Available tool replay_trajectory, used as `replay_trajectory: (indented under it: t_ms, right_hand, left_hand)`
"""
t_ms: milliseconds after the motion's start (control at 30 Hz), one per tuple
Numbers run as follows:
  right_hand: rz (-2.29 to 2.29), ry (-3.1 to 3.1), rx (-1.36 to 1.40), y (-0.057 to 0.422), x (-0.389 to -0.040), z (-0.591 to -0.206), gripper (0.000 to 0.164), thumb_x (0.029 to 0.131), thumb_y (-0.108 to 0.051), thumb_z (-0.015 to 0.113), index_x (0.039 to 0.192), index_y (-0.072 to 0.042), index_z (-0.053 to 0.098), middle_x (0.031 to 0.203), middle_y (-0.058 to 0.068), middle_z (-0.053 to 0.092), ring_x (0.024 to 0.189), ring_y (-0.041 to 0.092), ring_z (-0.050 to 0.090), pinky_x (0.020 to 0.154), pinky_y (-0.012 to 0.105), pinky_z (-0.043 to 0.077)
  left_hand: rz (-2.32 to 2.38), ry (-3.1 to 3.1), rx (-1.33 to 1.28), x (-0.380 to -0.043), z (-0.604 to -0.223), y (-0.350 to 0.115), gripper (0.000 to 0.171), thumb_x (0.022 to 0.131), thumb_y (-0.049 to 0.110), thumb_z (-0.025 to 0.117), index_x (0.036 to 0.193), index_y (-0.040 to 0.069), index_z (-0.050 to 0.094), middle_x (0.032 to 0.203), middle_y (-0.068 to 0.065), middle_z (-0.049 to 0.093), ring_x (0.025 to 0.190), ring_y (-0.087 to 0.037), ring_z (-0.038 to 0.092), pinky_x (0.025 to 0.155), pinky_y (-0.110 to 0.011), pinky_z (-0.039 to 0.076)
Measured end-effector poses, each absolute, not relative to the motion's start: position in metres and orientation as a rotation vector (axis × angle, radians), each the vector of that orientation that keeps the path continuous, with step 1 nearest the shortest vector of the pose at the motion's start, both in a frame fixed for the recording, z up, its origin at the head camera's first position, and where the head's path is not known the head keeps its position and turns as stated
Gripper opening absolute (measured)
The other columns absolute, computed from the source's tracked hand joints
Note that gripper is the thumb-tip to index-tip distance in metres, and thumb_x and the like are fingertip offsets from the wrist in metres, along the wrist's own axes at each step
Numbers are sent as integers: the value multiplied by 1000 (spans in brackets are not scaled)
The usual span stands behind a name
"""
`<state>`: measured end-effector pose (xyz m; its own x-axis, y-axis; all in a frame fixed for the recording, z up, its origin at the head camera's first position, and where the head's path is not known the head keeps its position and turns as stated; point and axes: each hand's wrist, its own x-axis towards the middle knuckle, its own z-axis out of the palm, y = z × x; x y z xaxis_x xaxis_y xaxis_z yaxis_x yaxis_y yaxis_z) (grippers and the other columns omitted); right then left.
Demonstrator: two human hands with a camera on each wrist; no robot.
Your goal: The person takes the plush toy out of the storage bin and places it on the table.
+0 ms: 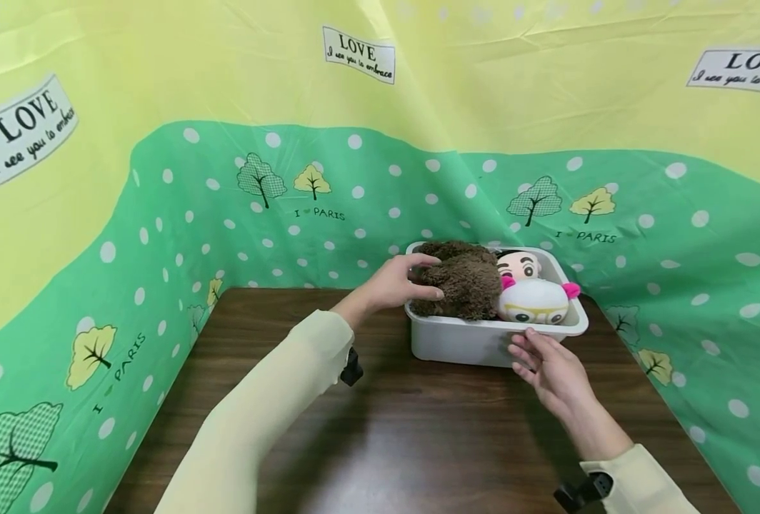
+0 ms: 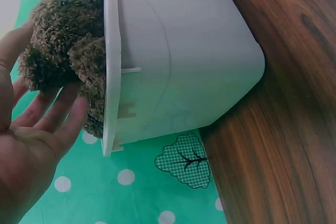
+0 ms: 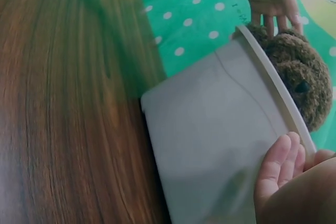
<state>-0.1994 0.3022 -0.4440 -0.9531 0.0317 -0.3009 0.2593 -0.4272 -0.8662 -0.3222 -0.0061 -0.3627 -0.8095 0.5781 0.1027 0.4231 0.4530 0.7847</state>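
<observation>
A brown plush toy (image 1: 466,282) with curly fur lies in the left part of a light grey plastic bin (image 1: 463,343), rising above its rim. My left hand (image 1: 399,282) is at the toy's left end, thumb and fingers spread on either side of the fur. In the left wrist view its fingers (image 2: 58,111) reach under the plush. By the bin's front rim is my right hand (image 1: 556,375), its fingers loosely bent close to the outer wall. Beside the brown toy sits a white plush (image 1: 534,300) with pink ears and yellow glasses.
Behind the white plush, a doll-like toy (image 1: 518,264) with black hair and large eyes shows in the bin. The bin stands on a dark wooden table (image 1: 380,442), near its back right. A green and yellow printed cloth (image 1: 367,178) hangs around the table's back and sides.
</observation>
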Motion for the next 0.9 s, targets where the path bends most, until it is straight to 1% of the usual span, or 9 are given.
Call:
replay_trajectory:
  t_ms: [133,233,467,633,733,833,867,900]
  right_hand:
    - [-2534,1540,439,301,-200,-444,14,104,-32,61,101,-22,72,98,-9,77,90,5,72,77,26,57]
    - [-2543,1512,453,301,-201,-444,15,104,-31,61,100,-24,73,98,-9,78,90,5,73,76,26,57]
    - [-2577,1490,437,298,-200,-444,14,104,-30,61,100,-24,73,97,-9,78,91,5,73,76,25,58]
    - [-2598,1495,440,296,-200,-444,13,104,-28,61,99,-23,72,96,-8,78,90,5,73,75,26,59]
    - [-2601,1512,471,297,-201,-443,12,104,-29,62,99,-23,71,96,-8,77,89,5,72,76,26,59]
    - [-2598,1524,502,300,-201,-441,12,103,-31,63,99,-23,71,95,-10,77,90,5,71,76,26,58]
    - [-2596,1528,512,301,-201,-441,11,103,-32,63,99,-24,71,95,-10,77,90,4,71,76,26,58]
    - [-2593,1527,518,302,-200,-440,11,103,-32,64,99,-24,71,95,-10,77,90,4,71,76,26,58]
  left_hand:
    - [1229,2546,862,-322,-364,0,66,90,36,81,149,24,54,153,-3,51,140,-23,49,110,-41,47]
    - [1207,2579,849,-322,-365,5,66,90,36,81,149,23,54,154,-3,50,143,-23,46,113,-43,45]
    - [1262,2609,794,-320,-369,12,59,90,34,81,143,22,56,150,-2,53,140,-23,49,110,-44,47]
    - [1272,2616,801,-320,-372,13,61,93,32,78,148,23,53,153,-2,51,142,-24,47,110,-45,47]
    - [1249,2652,827,-319,-373,15,56,96,31,74,147,21,56,153,-2,52,143,-24,47,111,-43,46]
    - [1241,2691,841,-318,-374,19,50,97,34,73,144,20,59,151,-1,54,137,-22,53,108,-41,49]
    - [1243,2694,843,-317,-375,20,51,97,35,73,144,21,60,151,-1,54,131,-23,57,106,-41,50]
    - [1240,2702,842,-316,-375,22,53,96,37,74,144,21,59,151,-1,54,130,-23,58,105,-41,51]
